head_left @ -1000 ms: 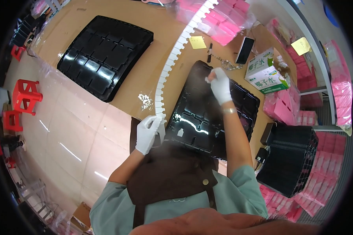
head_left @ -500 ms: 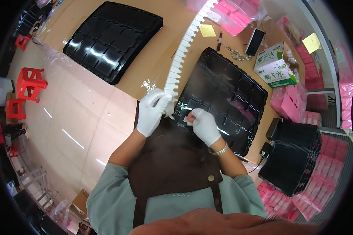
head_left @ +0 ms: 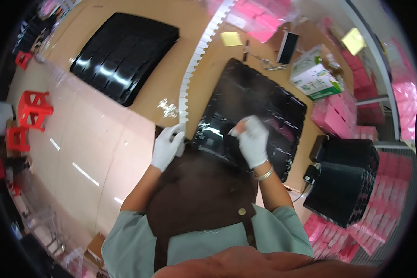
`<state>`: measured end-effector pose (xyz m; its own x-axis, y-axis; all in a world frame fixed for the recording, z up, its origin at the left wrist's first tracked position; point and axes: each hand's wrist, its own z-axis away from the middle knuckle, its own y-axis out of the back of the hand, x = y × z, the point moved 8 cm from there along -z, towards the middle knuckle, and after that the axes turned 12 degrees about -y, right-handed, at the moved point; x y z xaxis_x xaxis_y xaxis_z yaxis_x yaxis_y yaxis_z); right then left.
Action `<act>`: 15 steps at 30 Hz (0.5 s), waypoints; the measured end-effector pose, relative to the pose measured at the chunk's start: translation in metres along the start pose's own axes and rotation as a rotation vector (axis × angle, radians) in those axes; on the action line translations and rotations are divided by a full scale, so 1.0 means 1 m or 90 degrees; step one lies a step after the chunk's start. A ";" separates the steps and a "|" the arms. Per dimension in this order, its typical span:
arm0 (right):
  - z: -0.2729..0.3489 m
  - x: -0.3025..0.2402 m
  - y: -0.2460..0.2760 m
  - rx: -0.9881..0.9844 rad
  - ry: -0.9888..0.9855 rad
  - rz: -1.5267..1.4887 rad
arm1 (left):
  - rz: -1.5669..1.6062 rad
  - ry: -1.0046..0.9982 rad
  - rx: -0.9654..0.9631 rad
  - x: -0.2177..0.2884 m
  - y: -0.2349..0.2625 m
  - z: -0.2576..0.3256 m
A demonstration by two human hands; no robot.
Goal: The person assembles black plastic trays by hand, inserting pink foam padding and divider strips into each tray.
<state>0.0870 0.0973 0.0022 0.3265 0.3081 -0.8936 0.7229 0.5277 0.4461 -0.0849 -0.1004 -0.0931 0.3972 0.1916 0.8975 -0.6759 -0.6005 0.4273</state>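
A white-gloved left hand (head_left: 167,147) grips the near end of a long white notched plastic strip (head_left: 193,69) — it runs away across the tan counter (head_left: 171,88). The white-gloved right hand (head_left: 252,141), fingers curled shut on something small and unclear, rests over a glossy black compartment tray (head_left: 264,99).

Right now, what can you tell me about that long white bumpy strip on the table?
The white strip is long and narrow, made of many small square sections in a row, like thin moulded plastic. It lies flat on the brown table, curving from the far pink packs down to the near edge, between the two black trays. The gloved left hand holds its near end; the right hand does not touch it.
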 end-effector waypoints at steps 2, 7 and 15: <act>-0.044 -0.034 0.082 0.245 0.096 0.056 | -0.025 -0.009 0.040 0.007 0.008 0.005; -0.163 -0.022 0.281 0.615 0.068 0.098 | -0.176 -0.072 0.050 0.027 0.027 0.005; -0.243 0.079 0.379 0.315 -0.037 0.390 | -0.181 -0.069 0.041 0.036 0.024 -0.007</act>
<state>0.2391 0.5137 0.1132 0.7758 0.3808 -0.5031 0.5865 -0.1408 0.7976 -0.0908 -0.1026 -0.0499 0.6308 0.2766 0.7250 -0.4888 -0.5840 0.6481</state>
